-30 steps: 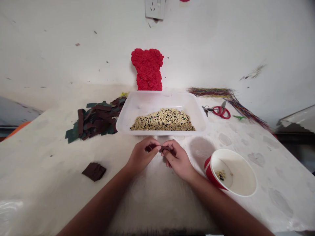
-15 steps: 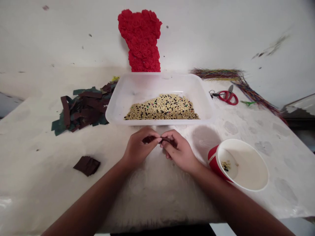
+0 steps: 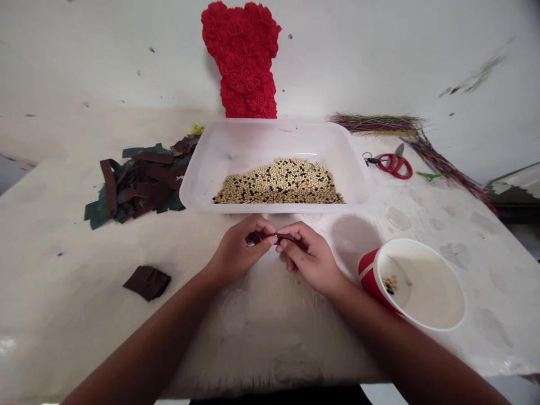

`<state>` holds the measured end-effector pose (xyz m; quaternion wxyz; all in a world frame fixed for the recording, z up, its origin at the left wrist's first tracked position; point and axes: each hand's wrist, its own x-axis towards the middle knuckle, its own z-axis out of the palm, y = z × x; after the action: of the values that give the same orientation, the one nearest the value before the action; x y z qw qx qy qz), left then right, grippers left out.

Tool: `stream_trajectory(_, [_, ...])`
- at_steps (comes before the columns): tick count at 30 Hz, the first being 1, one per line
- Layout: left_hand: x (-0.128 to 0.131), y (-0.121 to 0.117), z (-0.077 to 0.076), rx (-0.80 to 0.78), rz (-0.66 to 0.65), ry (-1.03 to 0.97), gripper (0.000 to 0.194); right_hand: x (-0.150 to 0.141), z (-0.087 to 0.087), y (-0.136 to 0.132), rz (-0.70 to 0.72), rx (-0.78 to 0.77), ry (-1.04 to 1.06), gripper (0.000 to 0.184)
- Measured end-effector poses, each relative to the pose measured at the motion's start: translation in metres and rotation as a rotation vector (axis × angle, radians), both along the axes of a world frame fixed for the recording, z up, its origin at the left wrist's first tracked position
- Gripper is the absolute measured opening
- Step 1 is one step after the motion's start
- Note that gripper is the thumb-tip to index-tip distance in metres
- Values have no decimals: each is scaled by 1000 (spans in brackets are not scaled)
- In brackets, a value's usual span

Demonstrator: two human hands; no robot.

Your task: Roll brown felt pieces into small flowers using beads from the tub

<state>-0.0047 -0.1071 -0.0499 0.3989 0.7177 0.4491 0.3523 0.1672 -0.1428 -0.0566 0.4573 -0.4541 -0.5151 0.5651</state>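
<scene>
My left hand (image 3: 238, 253) and my right hand (image 3: 310, 259) meet just above the white table, in front of a clear plastic tub. Both pinch the same small dark brown strip (image 3: 276, 236), left fingers on its left end, right fingers on its right end. The tub (image 3: 198, 180) holds a heap of cream and black beads (image 3: 280, 183). A red paper cup (image 3: 415, 284) with a white inside stands by my right wrist, with a few beads at its bottom.
A pile of dark brown and green strips (image 3: 137, 183) lies left of the tub. A small stack of brown pieces (image 3: 147, 281) sits nearer, at left. Red scissors (image 3: 392, 164) and coloured wires (image 3: 415, 138) lie at back right. A red rose figure (image 3: 244, 56) stands against the wall.
The view has tipped downward, so everything sits higher in the picture. Both hands stay pinched on the dark strip in much the same place.
</scene>
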Motion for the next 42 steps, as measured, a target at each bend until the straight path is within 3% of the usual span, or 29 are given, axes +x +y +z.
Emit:
stream_trajectory(11, [-1, 0, 0, 122, -23, -2, 5, 1, 3, 0, -22, -14, -19, 19])
stream_trajectory(18, [-1, 0, 7, -2, -78, 37, 7, 1, 0, 0, -3, 19, 34, 19])
stream_trajectory(22, [-3, -1, 8, -7, -14, 56, 6, 0, -2, 0, -19, 22, 72, 27])
stream_trajectory(28, [-6, -1, 1, -88, 40, -86, 12, 3, 5, 2, 33, -20, 0, 20])
stream_trajectory(42, [-2, -4, -1, -42, 43, -108, 9, 5, 6, 3, 18, -30, 66, 23])
